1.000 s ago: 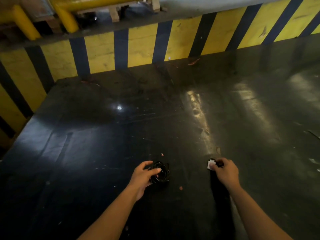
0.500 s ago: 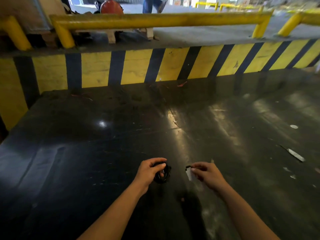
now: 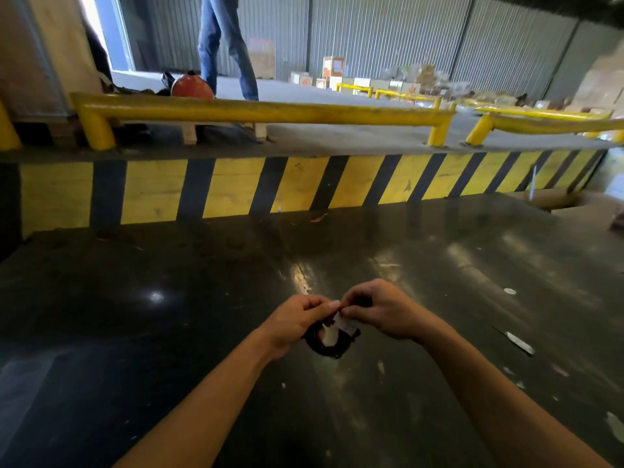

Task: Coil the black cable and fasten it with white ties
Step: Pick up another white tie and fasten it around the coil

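A warehouse or loading bay. The landmark is the long yellow-and-black striped barrier board (image 3: pixel 304 187), edging a raised concrete floor. In front of it lies a dark, glossy, scuffed platform surface (image 3: pixel 169 298). Just above it run yellow steel pipe guard rails (image 3: pixel 263 111). Far behind it stand stacked cardboard cartons (image 3: pixel 332 70) against a grey corrugated metal wall (image 3: pixel 388 35).

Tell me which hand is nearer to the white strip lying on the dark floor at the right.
Right. The right hand is at the coiled black cable, left of the white strip; the left hand sits farther left, beyond the coil.
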The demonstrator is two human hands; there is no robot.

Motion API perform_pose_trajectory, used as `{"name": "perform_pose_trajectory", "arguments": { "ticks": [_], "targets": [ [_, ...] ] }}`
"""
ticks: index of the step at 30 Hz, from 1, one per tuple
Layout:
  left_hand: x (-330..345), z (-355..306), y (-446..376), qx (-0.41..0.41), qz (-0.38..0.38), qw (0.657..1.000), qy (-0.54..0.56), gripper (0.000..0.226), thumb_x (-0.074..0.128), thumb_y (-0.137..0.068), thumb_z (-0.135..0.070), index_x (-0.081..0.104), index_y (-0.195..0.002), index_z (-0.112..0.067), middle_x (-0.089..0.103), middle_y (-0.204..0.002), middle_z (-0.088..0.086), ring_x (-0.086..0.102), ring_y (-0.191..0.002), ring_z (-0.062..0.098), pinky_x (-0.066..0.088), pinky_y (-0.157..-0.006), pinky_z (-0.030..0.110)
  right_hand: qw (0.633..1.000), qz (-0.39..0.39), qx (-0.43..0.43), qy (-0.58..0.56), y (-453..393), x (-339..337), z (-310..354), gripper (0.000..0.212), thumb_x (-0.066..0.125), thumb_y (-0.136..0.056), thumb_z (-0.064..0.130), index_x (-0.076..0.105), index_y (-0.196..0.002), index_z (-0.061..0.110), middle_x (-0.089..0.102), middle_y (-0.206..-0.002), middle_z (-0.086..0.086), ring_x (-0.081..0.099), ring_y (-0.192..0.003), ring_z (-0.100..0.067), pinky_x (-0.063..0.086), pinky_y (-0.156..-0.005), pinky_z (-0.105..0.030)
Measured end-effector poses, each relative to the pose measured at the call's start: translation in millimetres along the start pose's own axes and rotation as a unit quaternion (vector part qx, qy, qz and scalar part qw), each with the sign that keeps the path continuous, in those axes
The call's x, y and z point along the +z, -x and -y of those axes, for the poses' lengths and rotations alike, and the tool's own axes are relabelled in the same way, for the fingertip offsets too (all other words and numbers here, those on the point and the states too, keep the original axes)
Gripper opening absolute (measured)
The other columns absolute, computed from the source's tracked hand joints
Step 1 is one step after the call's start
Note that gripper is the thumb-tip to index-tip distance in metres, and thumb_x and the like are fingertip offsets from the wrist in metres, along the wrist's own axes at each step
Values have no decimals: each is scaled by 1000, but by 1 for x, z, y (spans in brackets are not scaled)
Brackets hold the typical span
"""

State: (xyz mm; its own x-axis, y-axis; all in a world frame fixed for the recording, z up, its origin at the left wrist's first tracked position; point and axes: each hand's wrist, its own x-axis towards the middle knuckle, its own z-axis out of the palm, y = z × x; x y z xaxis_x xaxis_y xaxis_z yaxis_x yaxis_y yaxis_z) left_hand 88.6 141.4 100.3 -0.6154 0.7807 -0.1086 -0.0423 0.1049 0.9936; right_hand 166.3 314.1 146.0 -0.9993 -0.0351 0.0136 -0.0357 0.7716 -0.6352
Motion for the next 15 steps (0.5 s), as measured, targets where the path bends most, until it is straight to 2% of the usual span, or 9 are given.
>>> {"name": "perform_pose_trajectory", "arguments": {
  "ticks": [4,7,11,15],
  "targets": [
    [7,-25,-15,33,0,999,43,34,64,-76,-40,69,-93,-11,60,-79,4,55,-63,10,46,-60,22,997,-56,-9,-47,-2,-25,4,8,63,-86,20,69,-87,15,69,-76,1,64,-66,-7,54,-64,-28],
    [17,-38,-22,52,-1,996,72,37,65,-74,-37,69,-99,-10,61,-92,11,55,-76,17,46,-68,27,980,-142,17,-138,-2,-38,1,7,62,-86,19,64,-88,12,69,-81,-10,66,-69,-19,58,-66,-38],
    [32,-49,-32,55,-16,996,65,32,68,-72,-30,70,-101,-15,66,-105,15,57,-97,29,46,-88,39,956,-217,23,-198,-3,-56,-2,7,62,-87,16,57,-91,19,66,-77,-8,65,-65,-15,58,-64,-34],
    [42,-66,-40,77,-46,996,25,17,62,-84,-25,70,-97,-16,68,-102,14,61,-101,34,49,-91,42,954,-241,11,-178,-3,-64,-4,4,60,-88,16,64,-89,17,66,-70,-4,63,-60,-11,56,-61,-30]
  ]
}}
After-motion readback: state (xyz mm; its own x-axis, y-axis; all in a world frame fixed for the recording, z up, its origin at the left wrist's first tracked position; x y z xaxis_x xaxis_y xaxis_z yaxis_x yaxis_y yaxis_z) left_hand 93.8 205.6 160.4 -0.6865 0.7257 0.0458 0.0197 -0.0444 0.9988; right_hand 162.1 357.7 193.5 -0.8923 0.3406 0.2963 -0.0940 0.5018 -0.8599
